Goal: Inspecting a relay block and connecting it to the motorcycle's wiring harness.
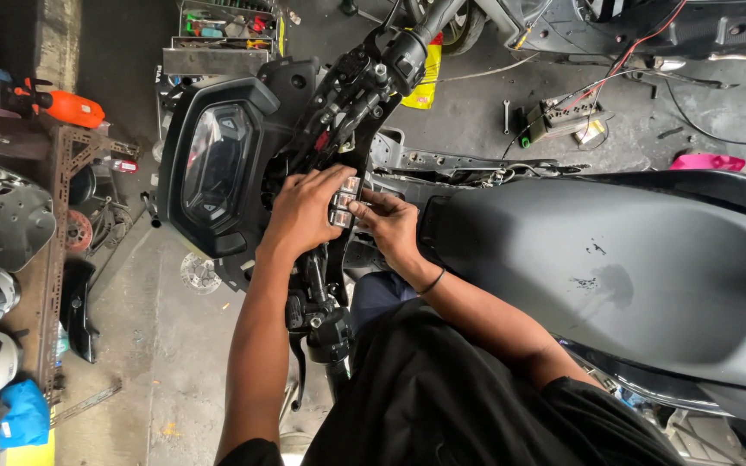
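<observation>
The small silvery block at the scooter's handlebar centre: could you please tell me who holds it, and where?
Both hands pinch the small silvery block: the left hand over its left side, the right hand at its right edge with the fingers.

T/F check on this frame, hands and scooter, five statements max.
1. Both hands are on the handlebar clamp: true; left hand, right hand, clamp.
2. The instrument cluster lies on the floor: false, it sits on the scooter.
3. The black seat is fitted: true.
4. The right hand holds a wrench: false, no tool is visible in it.
5. An orange tool lies on the left: true.
</observation>
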